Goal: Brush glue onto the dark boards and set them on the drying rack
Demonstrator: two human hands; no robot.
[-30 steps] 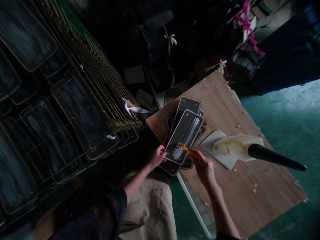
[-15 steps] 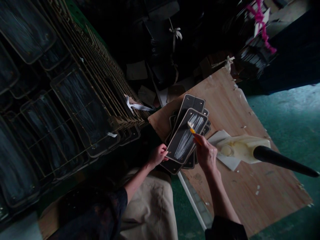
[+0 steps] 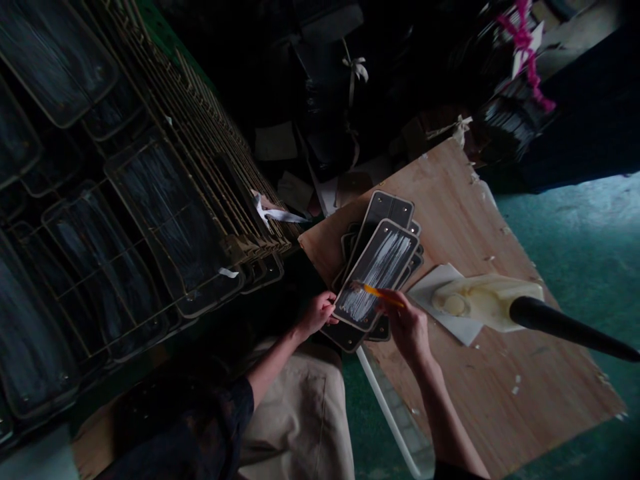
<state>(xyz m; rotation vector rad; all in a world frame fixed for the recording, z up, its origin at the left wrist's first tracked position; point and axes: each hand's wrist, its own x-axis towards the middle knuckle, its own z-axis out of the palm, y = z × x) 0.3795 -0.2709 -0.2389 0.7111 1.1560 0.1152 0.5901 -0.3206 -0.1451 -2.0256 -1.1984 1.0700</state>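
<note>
A: Where is the top panel (image 3: 376, 272)?
B: Over the bench, uppermost on a stack of similar dark panels (image 3: 391, 203), its streaked face up. Pale streaks run lengthwise, leaving a darker border along the left side.

A: How is it steadied?
B: The left hand (image 3: 319, 313) pinches its near left corner, thumb and fingers closed on the edge. I'd say the grip is kept to the corner so the streaked face stays untouched.

A: And the other hand?
B: The right hand (image 3: 407, 328) is curled around an orange-handled brush (image 3: 383, 295), bristles at the panel's left part. Holding it low and slanted probably keeps the knuckles off the streaks.

A: Why are the panels beneath askew?
B: Hard to know; perhaps they were simply laid down loosely.

A: What's beside them?
B: A pale container (image 3: 487, 299) with a black tapering piece, on a white sheet (image 3: 465, 329), near the right hand; handy for reaching, and the sheet likely guards the wooden bench (image 3: 530, 387).

A: Farther out?
B: On the left, a wire rack (image 3: 220, 160) bears streaked panels (image 3: 150, 207), apparently spaced so their faces don't rub.
</note>
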